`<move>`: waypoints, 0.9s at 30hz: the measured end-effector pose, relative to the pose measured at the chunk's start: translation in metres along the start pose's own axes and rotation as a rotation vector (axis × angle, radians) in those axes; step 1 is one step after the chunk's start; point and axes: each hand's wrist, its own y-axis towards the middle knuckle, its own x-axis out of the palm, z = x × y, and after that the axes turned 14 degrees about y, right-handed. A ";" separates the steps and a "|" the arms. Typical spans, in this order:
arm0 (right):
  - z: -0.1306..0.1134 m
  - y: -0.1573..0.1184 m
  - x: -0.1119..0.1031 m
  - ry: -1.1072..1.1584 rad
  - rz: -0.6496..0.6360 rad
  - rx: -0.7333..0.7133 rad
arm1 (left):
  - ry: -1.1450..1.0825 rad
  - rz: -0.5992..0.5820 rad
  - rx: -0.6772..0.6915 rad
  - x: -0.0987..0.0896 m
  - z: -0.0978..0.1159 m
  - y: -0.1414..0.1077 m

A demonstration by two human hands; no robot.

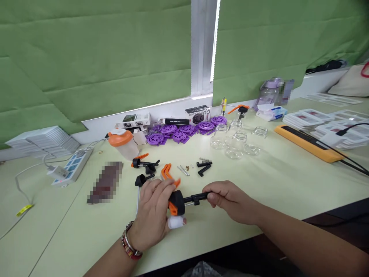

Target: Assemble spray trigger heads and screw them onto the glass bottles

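My left hand (157, 211) is closed around the cap end of a black-and-orange trigger pump head (179, 202), its thumb wrapped in white below. My right hand (229, 200) pinches the far end of the pump's black tube (198, 197), and a thin metal rod shows beneath that tube. Just beyond my left hand lie orange trigger levers (166, 171) and more black pump heads (140, 179). Springs (205, 160), black angled pieces (204, 169), silver pins (183, 170) and tiny brass parts (187, 168) are spread on the table (248, 177) behind the pump.
Clear glass jars (235, 144) stand at the back right, near a screwdriver (223, 106). Purple plastic parts (178, 135) are heaped along the wall. An orange-lidded bottle (123, 145) and a power strip (75, 166) are on the left; an orange bar (305, 143) lies right.
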 end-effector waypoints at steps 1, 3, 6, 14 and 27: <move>-0.002 -0.001 -0.002 0.024 -0.021 0.017 | -0.034 -0.017 -0.019 -0.003 0.002 0.000; -0.001 0.000 -0.003 0.060 -0.039 0.060 | -0.175 -0.110 -0.117 -0.005 0.007 0.001; 0.009 0.006 0.000 0.035 0.026 0.089 | -0.511 -0.324 -0.390 0.002 0.015 0.007; 0.039 0.024 0.006 -0.185 0.037 0.089 | -0.746 -0.403 -0.600 0.034 0.022 0.010; 0.057 0.043 0.018 -0.082 0.086 0.082 | -0.590 -0.391 -0.543 0.055 0.026 0.015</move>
